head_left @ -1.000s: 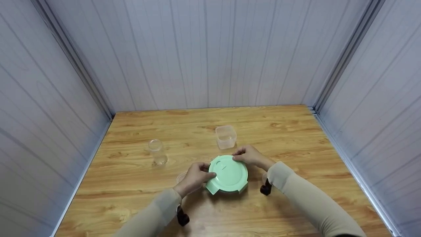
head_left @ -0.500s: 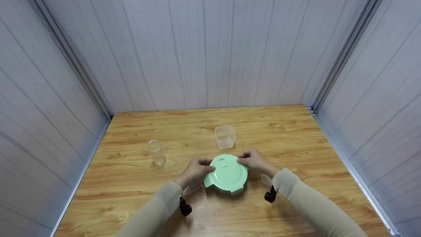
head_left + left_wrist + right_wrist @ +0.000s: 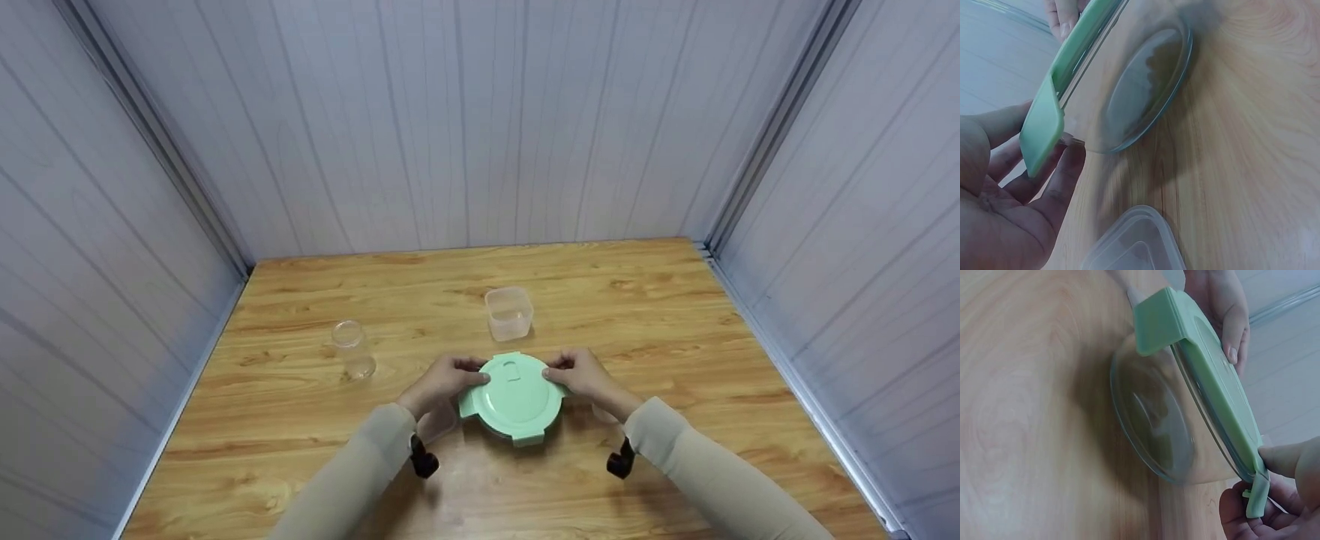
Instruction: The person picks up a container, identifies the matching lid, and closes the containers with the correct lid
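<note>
A round mint-green lid (image 3: 517,405) with flaps at its edge covers a clear glass bowl (image 3: 1154,422), which stands on the wooden table. From above, the lid hides most of the bowl. My left hand (image 3: 442,381) pinches the lid's left edge, thumb on top and fingers beneath, close to a flap hanging down in the left wrist view. On the opposite edge, my right hand (image 3: 586,379) holds the lid the same way, with its fingertips under a flap (image 3: 1258,495) tilted outward.
Behind the bowl stands a clear squarish tub (image 3: 510,315). A clear jar (image 3: 354,349) is farther left. A translucent plastic lid (image 3: 1137,242) lies beside my left wrist, and another clear piece (image 3: 602,413) shows partly behind the right wrist. Pale panels (image 3: 465,120) enclose the table.
The green lid has turned clockwise, its front flaps shifting leftward. My left hand has moved slightly away from me along the rim, my right hand slightly toward me.
</note>
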`<state>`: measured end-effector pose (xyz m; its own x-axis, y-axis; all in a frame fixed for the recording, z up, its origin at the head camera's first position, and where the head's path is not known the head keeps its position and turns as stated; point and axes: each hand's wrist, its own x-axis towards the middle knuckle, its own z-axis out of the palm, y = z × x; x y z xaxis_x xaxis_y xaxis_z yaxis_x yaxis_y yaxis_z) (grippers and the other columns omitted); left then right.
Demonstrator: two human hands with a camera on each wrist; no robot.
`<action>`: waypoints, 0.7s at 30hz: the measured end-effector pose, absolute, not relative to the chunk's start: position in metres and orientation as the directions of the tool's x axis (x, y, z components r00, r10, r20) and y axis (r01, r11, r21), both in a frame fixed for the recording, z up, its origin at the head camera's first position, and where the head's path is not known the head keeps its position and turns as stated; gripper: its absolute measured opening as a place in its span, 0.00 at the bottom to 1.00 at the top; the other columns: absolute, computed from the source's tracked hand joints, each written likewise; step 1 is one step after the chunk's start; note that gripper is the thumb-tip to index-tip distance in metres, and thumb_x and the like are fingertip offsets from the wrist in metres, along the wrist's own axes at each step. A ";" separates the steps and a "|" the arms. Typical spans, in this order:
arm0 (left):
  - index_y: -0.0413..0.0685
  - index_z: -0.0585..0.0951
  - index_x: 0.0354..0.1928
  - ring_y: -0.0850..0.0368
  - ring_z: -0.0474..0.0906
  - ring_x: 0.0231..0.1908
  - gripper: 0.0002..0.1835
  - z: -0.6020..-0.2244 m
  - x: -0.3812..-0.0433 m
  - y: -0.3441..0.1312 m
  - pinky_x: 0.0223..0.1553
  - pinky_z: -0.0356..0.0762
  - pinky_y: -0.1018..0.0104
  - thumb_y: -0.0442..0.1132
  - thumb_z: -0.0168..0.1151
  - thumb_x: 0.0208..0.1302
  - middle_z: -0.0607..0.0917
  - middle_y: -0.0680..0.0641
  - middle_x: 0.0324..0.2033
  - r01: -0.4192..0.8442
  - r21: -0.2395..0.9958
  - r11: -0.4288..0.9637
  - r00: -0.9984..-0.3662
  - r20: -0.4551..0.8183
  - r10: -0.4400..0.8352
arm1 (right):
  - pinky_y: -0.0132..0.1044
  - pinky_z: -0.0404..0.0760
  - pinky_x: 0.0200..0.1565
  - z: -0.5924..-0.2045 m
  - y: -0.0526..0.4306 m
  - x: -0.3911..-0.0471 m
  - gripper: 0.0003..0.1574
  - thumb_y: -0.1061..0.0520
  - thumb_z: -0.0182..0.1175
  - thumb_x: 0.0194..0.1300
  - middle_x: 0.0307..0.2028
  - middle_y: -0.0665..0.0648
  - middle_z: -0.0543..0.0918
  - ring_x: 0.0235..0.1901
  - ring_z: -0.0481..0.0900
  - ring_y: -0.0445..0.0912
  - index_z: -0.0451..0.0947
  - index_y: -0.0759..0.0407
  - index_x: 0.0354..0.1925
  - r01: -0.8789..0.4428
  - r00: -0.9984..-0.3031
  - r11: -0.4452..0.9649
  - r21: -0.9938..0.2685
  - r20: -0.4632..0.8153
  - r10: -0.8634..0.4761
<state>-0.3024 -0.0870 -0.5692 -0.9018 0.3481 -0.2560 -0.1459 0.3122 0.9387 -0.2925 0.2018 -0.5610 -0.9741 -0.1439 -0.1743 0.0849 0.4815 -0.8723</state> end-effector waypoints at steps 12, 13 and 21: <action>0.39 0.86 0.63 0.55 0.84 0.52 0.20 -0.570 -0.297 -0.085 0.49 0.85 0.69 0.37 0.71 0.72 0.89 0.41 0.55 -0.175 0.963 0.204 -0.899 -0.241 0.365 | 0.33 0.79 0.42 -0.556 0.208 -0.286 0.11 0.56 0.72 0.72 0.40 0.56 0.87 0.41 0.81 0.46 0.87 0.62 0.46 0.029 -0.977 0.579 -0.815 -0.145 -0.156; 0.39 0.86 0.62 0.55 0.84 0.52 0.20 -0.570 -0.296 -0.085 0.48 0.84 0.70 0.37 0.72 0.71 0.89 0.42 0.55 -0.176 0.964 0.201 -0.898 -0.240 0.368 | 0.34 0.79 0.42 -0.555 0.210 -0.286 0.13 0.55 0.73 0.71 0.41 0.57 0.86 0.41 0.80 0.47 0.87 0.63 0.47 0.018 -0.976 0.583 -0.812 -0.141 -0.167; 0.41 0.86 0.61 0.54 0.84 0.52 0.22 -0.571 -0.296 -0.088 0.49 0.86 0.69 0.36 0.77 0.66 0.88 0.43 0.55 -0.239 0.956 0.171 -0.875 -0.288 0.388 | 0.41 0.80 0.46 -0.549 0.220 -0.280 0.27 0.48 0.79 0.66 0.45 0.59 0.84 0.43 0.78 0.49 0.83 0.66 0.52 0.010 -0.971 0.630 -0.777 -0.159 -0.181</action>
